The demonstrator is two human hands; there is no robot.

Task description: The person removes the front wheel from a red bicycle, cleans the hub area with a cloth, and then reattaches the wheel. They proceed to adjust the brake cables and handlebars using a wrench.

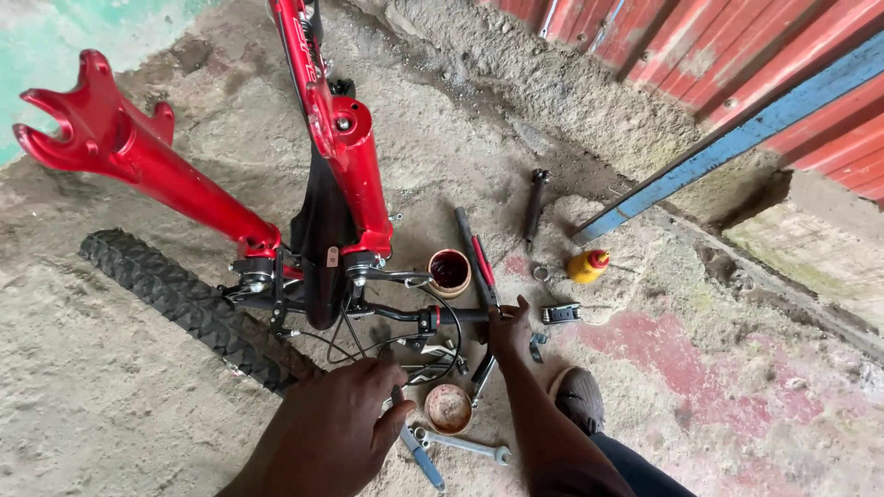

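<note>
A red bicycle frame [350,156] is standing upside down on the sandy floor [120,405], filling the upper left of the frame. At centre, the right hand [508,329] is wrapping its fingers around the black handlebar [433,317]. At lower centre, the left hand [343,425] is pinching a blue-handled wrench [419,456]. The frame looks heavy and stiff; the handlebar gives a firm grip. Cables are tangling by the knobby tyre [184,304]. Small tools around the two cups are hard to identify.
</note>
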